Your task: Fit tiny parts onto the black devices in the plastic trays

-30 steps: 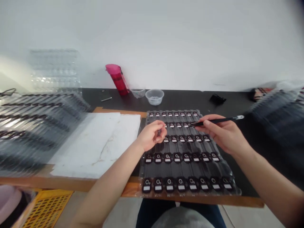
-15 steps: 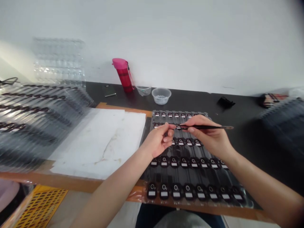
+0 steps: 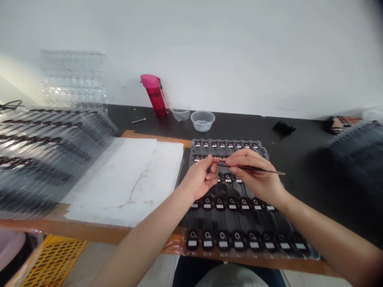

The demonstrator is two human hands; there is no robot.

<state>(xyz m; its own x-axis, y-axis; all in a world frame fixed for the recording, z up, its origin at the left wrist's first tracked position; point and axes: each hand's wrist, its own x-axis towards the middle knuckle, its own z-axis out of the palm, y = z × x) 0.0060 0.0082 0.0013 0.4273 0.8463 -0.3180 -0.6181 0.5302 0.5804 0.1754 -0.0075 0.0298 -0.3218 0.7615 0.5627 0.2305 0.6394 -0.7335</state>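
Leftward over the clear tray [image 3: 239,219] has come the right hand [image 3: 257,175], bringing its dark tweezers [image 3: 269,171] from well apart to the fingertips of the left hand [image 3: 199,179]; in the last half second, the tool's back end has also dipped. From the head view, that seems to put the close work between the two hands, above the upper rows, rather than down in the tray. Right thumb and fingers pinch the tweezers; left thumb and forefinger are pressed together (from where I stand, I cannot tell whether anything tiny sits between them). Below, black units [image 3: 223,240] lie in rows in the tray, some hidden by the hands. Those in plain sight carry a ring mark and a white label [image 3: 223,244], no writing legible. Behind, a pink-red bottle [image 3: 155,95] shows no readable brand; near it stands a clear bowl [image 3: 194,119] of pale bits.
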